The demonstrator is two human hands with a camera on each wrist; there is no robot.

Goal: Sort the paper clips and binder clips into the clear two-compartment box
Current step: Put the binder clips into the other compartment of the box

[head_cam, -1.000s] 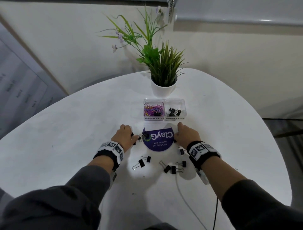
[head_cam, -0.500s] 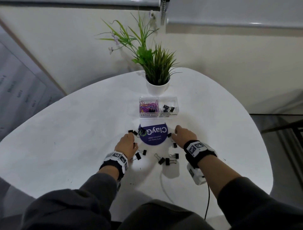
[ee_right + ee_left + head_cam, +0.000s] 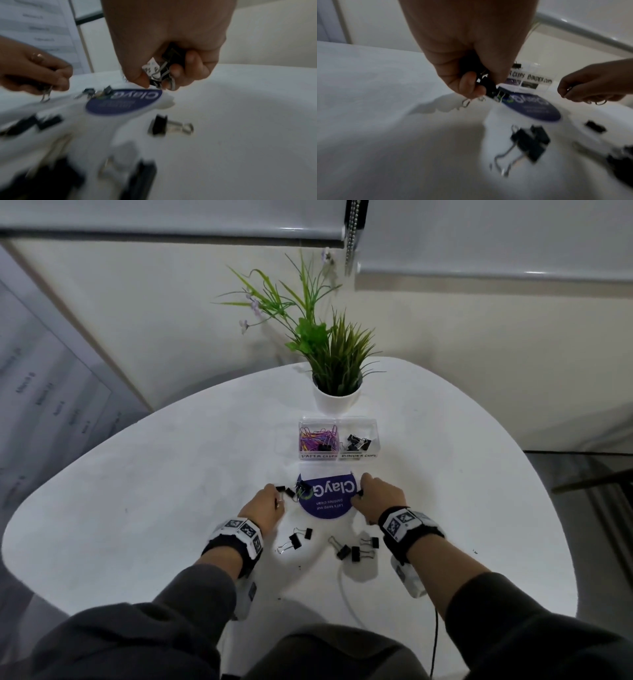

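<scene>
Box point(image 3: 338, 455) behind sticker point(image 3: 327, 496); loose binder clips point(image 3: 349, 551) before it.

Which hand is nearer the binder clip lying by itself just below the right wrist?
Right. The right hand is just above that lone binder clip, while the left hand sits across the purple sticker, farther off.

Box approach: open lane over sticker, plant blocks behind

Clear box point(image 3: 338, 455) sits at 12 o'clock on bench point(image 3: 137, 491), top open; only flat purple sticker point(image 3: 327, 501) between it & both hands. Potted plant point(image 3: 337, 398) just behind box, leaves overhang far side. Loose binder clips point(image 3: 354, 551) scattered at 6 o'clock near wrists, w/ cable point(image 3: 346, 594). Bench wide open at 9 & 3 o'clock.
</scene>
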